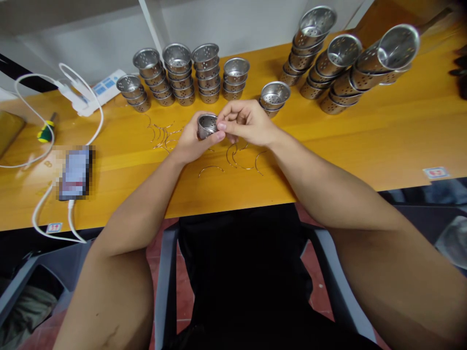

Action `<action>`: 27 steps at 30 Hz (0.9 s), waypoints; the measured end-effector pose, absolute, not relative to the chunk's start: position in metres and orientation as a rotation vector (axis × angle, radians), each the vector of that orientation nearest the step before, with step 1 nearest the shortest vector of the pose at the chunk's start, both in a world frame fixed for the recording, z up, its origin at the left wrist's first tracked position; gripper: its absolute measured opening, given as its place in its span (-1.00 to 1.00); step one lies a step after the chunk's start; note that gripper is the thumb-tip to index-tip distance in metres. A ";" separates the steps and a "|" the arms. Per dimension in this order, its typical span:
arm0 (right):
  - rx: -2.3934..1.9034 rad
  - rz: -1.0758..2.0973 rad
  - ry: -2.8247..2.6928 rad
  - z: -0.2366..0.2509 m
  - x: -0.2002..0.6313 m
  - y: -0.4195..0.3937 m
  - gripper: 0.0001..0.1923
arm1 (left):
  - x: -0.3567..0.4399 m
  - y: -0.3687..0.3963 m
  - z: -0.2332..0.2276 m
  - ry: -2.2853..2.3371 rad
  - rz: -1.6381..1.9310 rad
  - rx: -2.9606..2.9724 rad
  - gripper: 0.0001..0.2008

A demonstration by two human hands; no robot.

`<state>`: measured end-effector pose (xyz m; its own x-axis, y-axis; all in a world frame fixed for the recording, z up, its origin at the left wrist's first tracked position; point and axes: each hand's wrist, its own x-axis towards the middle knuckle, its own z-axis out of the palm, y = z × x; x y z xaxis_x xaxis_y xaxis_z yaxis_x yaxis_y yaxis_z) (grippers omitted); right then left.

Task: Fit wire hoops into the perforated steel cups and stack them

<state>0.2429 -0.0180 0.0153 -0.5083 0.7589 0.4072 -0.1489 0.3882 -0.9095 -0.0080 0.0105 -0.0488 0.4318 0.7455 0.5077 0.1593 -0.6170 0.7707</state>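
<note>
Perforated cup: gripped in left hand; right hand pinched at rim, fitting wire handle; seating needed next; spare wires nearer than cup.

Cup stacks behind wire rings on table.

Five upright stacks of perforated cups, three leaning stacks, one phone.

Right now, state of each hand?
Left hand: closed on the small perforated metal cup.
Right hand: fingers pinched at the cup's rim; whether they hold anything cannot be told.
</note>
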 end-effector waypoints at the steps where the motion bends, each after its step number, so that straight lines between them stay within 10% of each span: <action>1: -0.525 1.266 -1.744 0.016 0.243 -0.018 -0.30 | -0.008 0.010 -0.048 0.762 1.175 2.039 -0.12; 27: -0.589 1.291 -1.676 0.012 0.236 -0.018 -0.18 | -0.012 0.021 -0.050 0.719 1.229 2.220 -0.10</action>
